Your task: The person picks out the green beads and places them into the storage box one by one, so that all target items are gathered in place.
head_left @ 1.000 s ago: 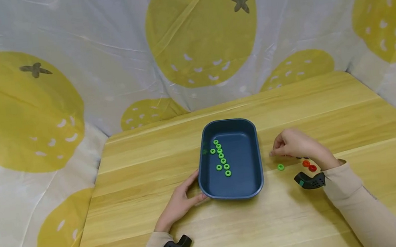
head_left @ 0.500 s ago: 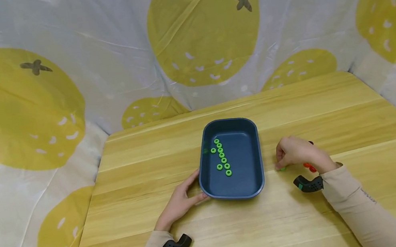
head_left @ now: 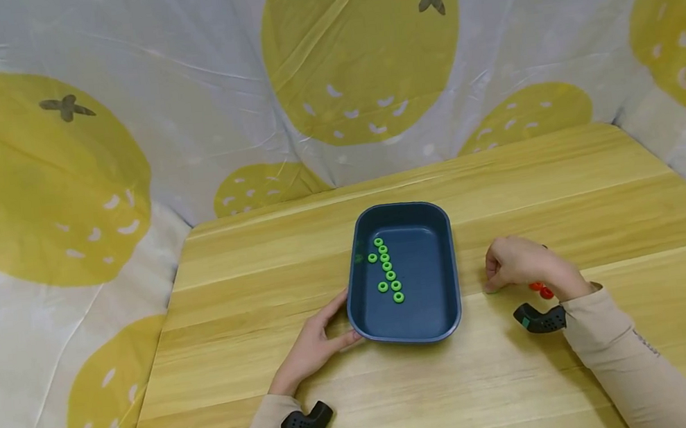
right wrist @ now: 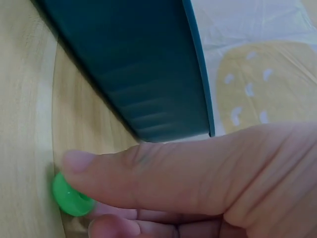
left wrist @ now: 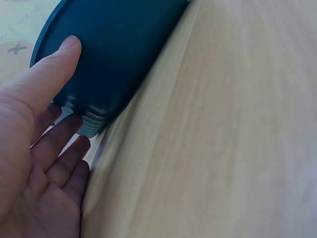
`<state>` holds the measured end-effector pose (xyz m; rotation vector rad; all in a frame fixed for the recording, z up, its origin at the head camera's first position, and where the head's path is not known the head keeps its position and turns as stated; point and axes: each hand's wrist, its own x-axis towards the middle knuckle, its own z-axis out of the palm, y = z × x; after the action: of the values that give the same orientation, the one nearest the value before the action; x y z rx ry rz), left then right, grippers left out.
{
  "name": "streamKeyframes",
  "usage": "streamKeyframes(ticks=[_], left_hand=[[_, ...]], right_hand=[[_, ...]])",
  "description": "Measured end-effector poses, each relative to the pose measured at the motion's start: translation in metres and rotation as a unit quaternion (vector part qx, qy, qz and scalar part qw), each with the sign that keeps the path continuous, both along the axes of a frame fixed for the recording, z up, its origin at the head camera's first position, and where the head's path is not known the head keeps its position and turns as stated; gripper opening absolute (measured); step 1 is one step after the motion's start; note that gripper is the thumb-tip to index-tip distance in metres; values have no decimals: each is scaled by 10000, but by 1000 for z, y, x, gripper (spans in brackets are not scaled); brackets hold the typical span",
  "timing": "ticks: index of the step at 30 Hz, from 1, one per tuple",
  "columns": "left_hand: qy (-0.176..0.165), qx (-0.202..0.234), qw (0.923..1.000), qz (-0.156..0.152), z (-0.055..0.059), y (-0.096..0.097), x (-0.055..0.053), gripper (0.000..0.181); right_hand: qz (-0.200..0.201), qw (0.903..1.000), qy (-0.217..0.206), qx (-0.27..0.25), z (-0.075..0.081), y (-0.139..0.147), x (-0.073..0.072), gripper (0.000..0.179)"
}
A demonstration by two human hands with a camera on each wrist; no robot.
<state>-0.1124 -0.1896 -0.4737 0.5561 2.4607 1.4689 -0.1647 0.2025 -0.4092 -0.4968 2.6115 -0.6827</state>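
Observation:
A dark blue rectangular tray [head_left: 419, 317] stands on the table, with several small green rings [head_left: 387, 266] lying in its left half. My left hand [head_left: 310, 350] rests at its near left corner, thumb against the near wall and fairly straight fingers along the left side. To the right of the tray, my right hand [head_left: 518, 264] is low at the tabletop. Its thumb and finger pinch another green ring [right wrist: 72, 197], which shows just past the thumb tip in the right wrist view and is almost wholly hidden in the head view.
Two red-orange rings [head_left: 546, 293] lie partly behind the right wrist. A small dark thing [head_left: 544, 246] peeks out beyond the right hand. The wooden table [head_left: 248, 266] ends at a fruit-print cloth [head_left: 184, 133] hung behind it.
My right hand has come down toward the near side, covering the loose green ring, and pinches it. The left hand stays at the tray's corner. The head view has shifted slightly.

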Motion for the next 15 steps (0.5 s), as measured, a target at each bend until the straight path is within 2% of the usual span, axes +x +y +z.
streamKeyframes(ticks=[15], left_hand=[[38, 61, 10000, 16, 0, 1, 1, 74]], right_hand=[[-202, 9998, -30, -56, -3, -2, -2, 26]])
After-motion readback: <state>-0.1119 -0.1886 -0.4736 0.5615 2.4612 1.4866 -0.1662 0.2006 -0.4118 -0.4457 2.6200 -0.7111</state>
